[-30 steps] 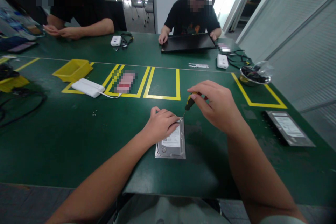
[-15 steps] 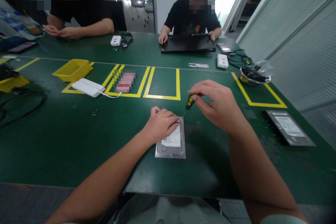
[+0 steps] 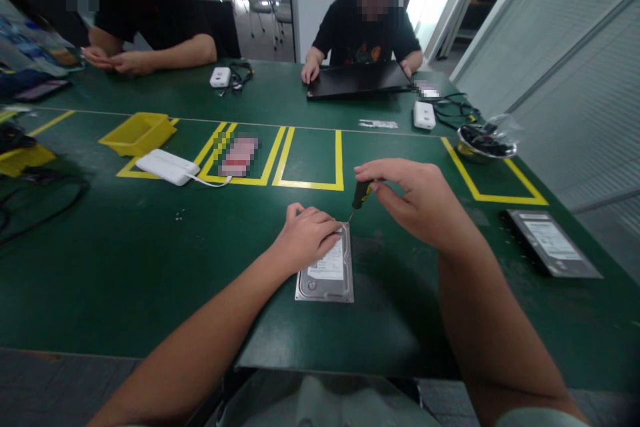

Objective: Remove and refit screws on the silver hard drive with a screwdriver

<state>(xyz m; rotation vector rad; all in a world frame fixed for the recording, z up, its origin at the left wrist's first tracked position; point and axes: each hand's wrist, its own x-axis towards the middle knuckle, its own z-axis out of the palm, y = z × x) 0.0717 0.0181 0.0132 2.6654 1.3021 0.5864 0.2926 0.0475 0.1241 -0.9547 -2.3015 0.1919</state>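
A silver hard drive point(image 3: 327, 280) with a white label lies flat on the green table in front of me. Across its upper left part rests my left hand point(image 3: 310, 237), fingers bent over it and holding it down, hiding much of the label. My right hand point(image 3: 410, 197) grips the dark handle of a black-and-yellow screwdriver point(image 3: 361, 195) between thumb and fingers. The screwdriver is tilted, and its thin tip reaches the drive's upper right corner, close to my left fingertips. Whether a screw sits under the tip is too small to tell.
Another hard drive point(image 3: 550, 243) lies to the right, below a metal bowl point(image 3: 485, 152) of dark parts. Tiny loose pieces point(image 3: 179, 215), a white power bank point(image 3: 167, 167) and a yellow bin point(image 3: 137, 135) are on the left. Across the table, a person holds a black panel point(image 3: 357, 82).
My right hand has turned slightly on the screwdriver handle, its fingers shifting a little left. My left hand and the hard drive stay put. The person opposite has tilted the black panel.
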